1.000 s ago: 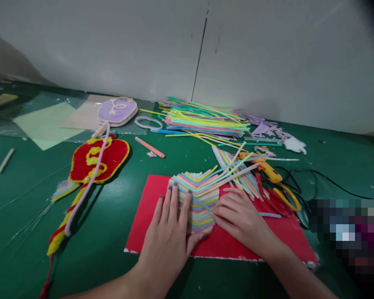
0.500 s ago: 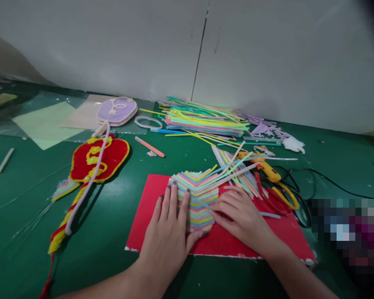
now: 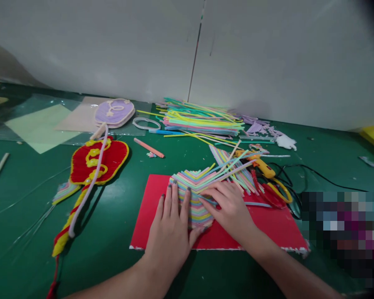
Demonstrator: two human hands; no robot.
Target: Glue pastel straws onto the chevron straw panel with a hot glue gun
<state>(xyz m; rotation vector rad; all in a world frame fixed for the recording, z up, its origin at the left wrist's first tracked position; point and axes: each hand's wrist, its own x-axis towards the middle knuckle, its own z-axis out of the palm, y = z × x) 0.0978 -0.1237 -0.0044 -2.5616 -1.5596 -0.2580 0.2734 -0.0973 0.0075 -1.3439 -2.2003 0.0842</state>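
Note:
A striped panel of pastel pipe cleaners [image 3: 199, 214], laid in V-shaped rows, rests on a red board [image 3: 268, 230]. Its left side lies beneath my left hand [image 3: 171, 224], which is flat with fingers stretched out and thumb at the lower edge. My right hand [image 3: 229, 207] is over the panel's right half, thumb and fingers pinched on a blue pipe cleaner [image 3: 258, 204]. The far end of that stem sticks out to the right past the hand. Loose ends of several other stems fan out at the panel's upper right.
Beyond the board are a second striped piece [image 3: 220, 155], scissors [image 3: 282, 191] and an orange glue gun [image 3: 263, 166] with a black cord. A pile of pipe cleaners [image 3: 202, 120] lies near the wall. Left stand a red fan [image 3: 81, 164], a purple fan [image 3: 112, 114] and a marker [image 3: 149, 148].
My right hand has slid a little left and up along the blue pipe cleaner. My left hand keeps its place on the panel. The view has shifted slightly.

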